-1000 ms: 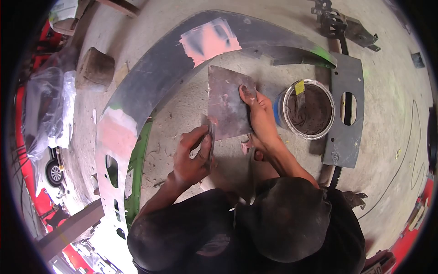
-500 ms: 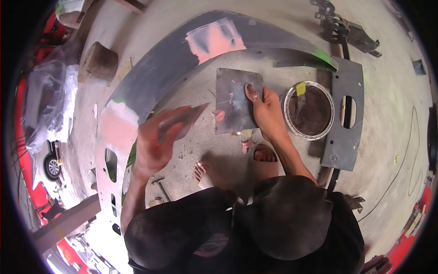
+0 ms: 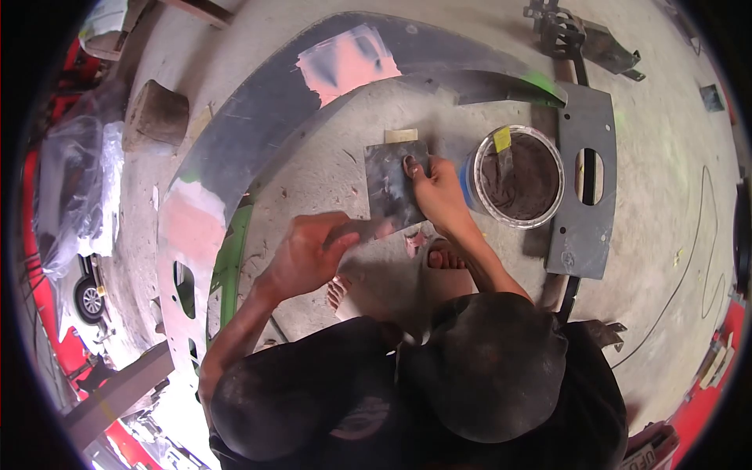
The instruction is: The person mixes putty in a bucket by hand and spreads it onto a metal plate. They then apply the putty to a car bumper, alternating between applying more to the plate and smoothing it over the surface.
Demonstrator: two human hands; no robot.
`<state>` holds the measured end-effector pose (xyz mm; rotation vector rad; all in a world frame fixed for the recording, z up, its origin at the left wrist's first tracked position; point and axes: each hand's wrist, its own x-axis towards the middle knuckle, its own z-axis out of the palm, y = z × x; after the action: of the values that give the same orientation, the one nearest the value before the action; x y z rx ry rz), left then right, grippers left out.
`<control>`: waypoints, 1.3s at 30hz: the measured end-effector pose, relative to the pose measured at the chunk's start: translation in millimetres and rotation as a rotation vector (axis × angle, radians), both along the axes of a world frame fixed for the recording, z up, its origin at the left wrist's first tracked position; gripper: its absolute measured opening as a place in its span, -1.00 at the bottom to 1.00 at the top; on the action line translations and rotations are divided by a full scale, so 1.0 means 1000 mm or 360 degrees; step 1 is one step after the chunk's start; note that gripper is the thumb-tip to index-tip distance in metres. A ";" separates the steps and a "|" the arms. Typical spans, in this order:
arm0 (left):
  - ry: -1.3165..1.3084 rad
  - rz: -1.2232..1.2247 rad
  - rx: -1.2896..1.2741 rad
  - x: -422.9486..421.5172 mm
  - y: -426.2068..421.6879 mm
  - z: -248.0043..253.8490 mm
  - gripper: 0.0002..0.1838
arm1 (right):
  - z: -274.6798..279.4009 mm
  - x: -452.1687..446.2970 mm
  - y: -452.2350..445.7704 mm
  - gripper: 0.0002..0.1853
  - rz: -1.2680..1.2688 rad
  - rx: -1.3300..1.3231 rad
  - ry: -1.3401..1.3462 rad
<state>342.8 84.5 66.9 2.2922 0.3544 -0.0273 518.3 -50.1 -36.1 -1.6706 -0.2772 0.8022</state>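
My right hand (image 3: 440, 192) grips a flat dark mixing plate (image 3: 392, 176) by its right edge, thumb on top. Smears mark the plate, and a dab of pink putty (image 3: 383, 228) lies at its lower edge. My left hand (image 3: 309, 254) is closed around a thin putty spreader (image 3: 352, 229), whose tip meets the plate near that dab; the spreader is partly blurred. Just right of my right hand stands an open tin of dark brown putty (image 3: 523, 184), with a yellow-ended stick (image 3: 504, 149) resting in it.
A grey fender-like body panel (image 3: 258, 129) curves around the work spot, with pink filler patches (image 3: 348, 63). A grey plate with a slot (image 3: 587, 227) stands right of the tin. A brown block (image 3: 157, 113) and plastic sheeting (image 3: 82, 168) are at left. A thin cable (image 3: 688, 274) lies at right.
My left hand has moved right and the spreader has come down onto the plate's lower edge; before, it was held apart, to the left. The plate has tilted slightly.
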 end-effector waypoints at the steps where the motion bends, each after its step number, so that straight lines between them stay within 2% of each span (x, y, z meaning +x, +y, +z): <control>1: 0.0175 0.0033 -0.0234 -0.003 -0.003 -0.001 -0.80 | -0.002 0.000 0.000 -0.63 -0.0012 -0.0010 0.0001; 3: 0.0520 0.0101 -0.0693 -0.006 -0.006 -0.002 -0.80 | 0.003 0.008 0.001 -0.61 -0.0002 -0.0048 -0.0054; 4: 0.0607 0.0144 -0.0433 -0.002 0.002 0.013 -0.78 | 0.005 0.012 0.000 -0.60 -0.0002 -0.0071 -0.0077; 5: 0.0433 0.0309 -0.0771 -0.010 0.023 0.010 -0.80 | 0.006 0.014 -0.003 -0.60 -0.0041 -0.0008 -0.0010; 6: 0.0360 0.0337 -0.0654 0.004 0.037 0.039 -0.80 | 0.007 0.017 -0.004 -0.60 -0.0071 0.0054 0.0052; 7: 0.0139 0.0472 -0.0733 0.007 0.052 0.046 -0.81 | 0.007 0.023 -0.005 -0.60 -0.0090 0.0117 0.0107; 8: 0.0109 0.0540 -0.0606 0.019 0.061 0.065 -0.81 | -0.014 0.027 -0.006 -0.63 -0.0071 0.0120 0.0140; 10: 0.0016 0.0203 -0.0101 0.048 0.091 0.093 -0.79 | -0.022 0.024 -0.002 -0.60 -0.0144 0.0132 0.0165; 12: -0.0104 0.0057 0.0139 0.079 0.107 0.100 -0.78 | -0.025 0.019 0.000 -0.58 -0.0159 0.0155 0.0194; 15: -0.0041 -0.0023 0.0390 0.120 0.137 0.086 -0.76 | -0.029 0.014 -0.004 -0.59 -0.0127 0.0157 0.0238; 18: -0.0277 -0.0187 0.0836 0.145 0.158 0.064 -0.76 | -0.029 0.010 -0.009 -0.59 -0.0153 0.0113 0.0286; 23: -0.0148 -0.0354 0.0972 0.172 0.166 0.056 -0.78 | -0.014 0.013 -0.013 -0.59 -0.0242 0.0145 0.0371; 26: -0.0176 -0.0517 0.1081 0.184 0.176 0.051 -0.76 | -0.024 0.019 -0.019 -0.60 -0.0092 -0.0087 0.0331; 28: -0.0149 -0.0636 0.0983 0.192 0.167 0.061 -0.71 | -0.027 0.018 -0.019 -0.60 -0.0111 -0.0072 0.0346; 30: -0.0052 -0.0757 0.0709 0.207 0.149 0.085 -0.69 | -0.027 0.019 -0.017 -0.60 -0.0108 -0.0065 0.0377; 35: -0.0015 -0.0975 0.0622 0.226 0.156 0.081 -0.70 | -0.010 0.021 -0.013 -0.62 -0.0126 -0.0094 0.0515; 39: 0.0003 -0.1152 0.0747 0.238 0.156 0.081 -0.69 | -0.010 0.025 -0.013 -0.61 -0.0111 -0.0263 0.0297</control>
<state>580.7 240.4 148.1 2.7621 -0.5387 -0.3407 543.5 -63.4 -45.7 -1.7343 -0.0230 0.9422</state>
